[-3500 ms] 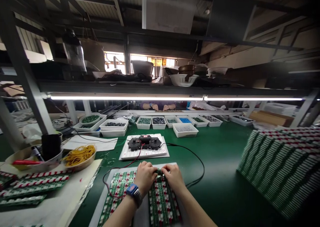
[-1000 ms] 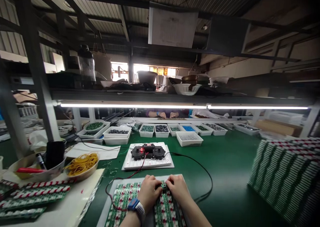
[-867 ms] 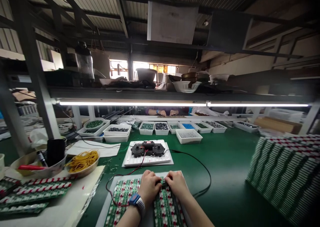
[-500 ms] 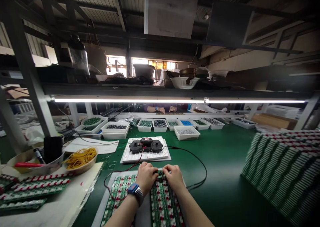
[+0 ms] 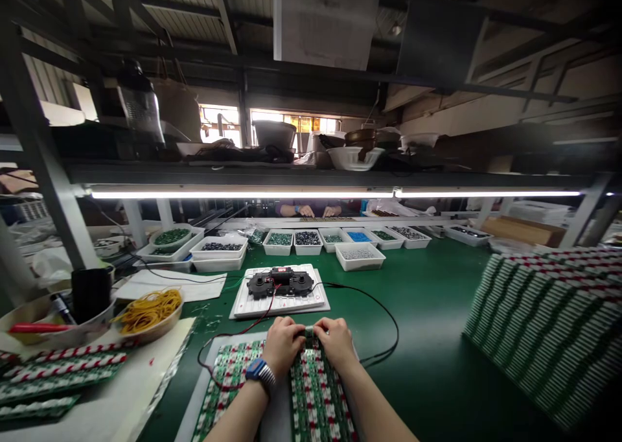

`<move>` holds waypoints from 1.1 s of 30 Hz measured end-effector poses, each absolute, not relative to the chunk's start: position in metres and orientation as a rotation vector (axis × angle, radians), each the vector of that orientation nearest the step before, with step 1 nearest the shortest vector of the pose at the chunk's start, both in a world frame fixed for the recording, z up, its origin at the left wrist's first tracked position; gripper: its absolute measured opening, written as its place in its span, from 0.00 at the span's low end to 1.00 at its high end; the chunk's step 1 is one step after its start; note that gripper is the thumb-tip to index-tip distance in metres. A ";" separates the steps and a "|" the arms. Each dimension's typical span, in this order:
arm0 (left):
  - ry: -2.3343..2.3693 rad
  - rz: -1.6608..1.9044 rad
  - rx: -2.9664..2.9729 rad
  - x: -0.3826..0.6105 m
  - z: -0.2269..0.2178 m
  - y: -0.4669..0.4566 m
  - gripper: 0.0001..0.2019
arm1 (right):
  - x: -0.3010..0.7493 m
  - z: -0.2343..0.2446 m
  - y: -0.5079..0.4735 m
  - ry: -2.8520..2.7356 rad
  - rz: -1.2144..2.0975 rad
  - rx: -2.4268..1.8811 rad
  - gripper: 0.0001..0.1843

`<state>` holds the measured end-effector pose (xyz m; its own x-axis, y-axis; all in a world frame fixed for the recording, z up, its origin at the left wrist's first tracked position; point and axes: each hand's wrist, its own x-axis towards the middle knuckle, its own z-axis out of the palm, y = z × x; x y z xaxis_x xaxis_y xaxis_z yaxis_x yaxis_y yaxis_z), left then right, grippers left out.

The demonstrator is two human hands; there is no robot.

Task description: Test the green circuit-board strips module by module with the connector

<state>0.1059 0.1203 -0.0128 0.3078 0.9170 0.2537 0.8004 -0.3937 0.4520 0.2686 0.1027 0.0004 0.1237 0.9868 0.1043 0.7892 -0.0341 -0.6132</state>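
"Grip?"
"Your left hand (image 5: 280,347) and right hand (image 5: 336,343) are both clenched on the green circuit-board strip (image 5: 315,390), on a white mat (image 5: 279,416)."
"Around it?"
"Loose strips (image 5: 63,372) at left — black wired fixture (image 5: 279,284) ahead — tall board stack (image 5: 539,332) at right."

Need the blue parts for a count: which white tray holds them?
The back-row white tray right of centre: only it holds bright blue pieces; the others hold green, dark or silvery ones.

The head-worn view looks forward and down along a green workbench (image 5: 422,345), close above the left hand (image 5: 282,347) and right hand (image 5: 336,345).
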 end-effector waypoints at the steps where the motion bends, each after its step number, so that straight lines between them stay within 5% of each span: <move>1: 1.561 0.708 2.333 0.106 -0.013 0.121 0.12 | 0.269 0.001 0.103 -1.707 0.474 -1.872 0.11; 33: 1.521 0.713 2.246 0.105 -0.019 0.125 0.12 | 0.272 -0.008 0.110 -1.734 0.473 -1.905 0.14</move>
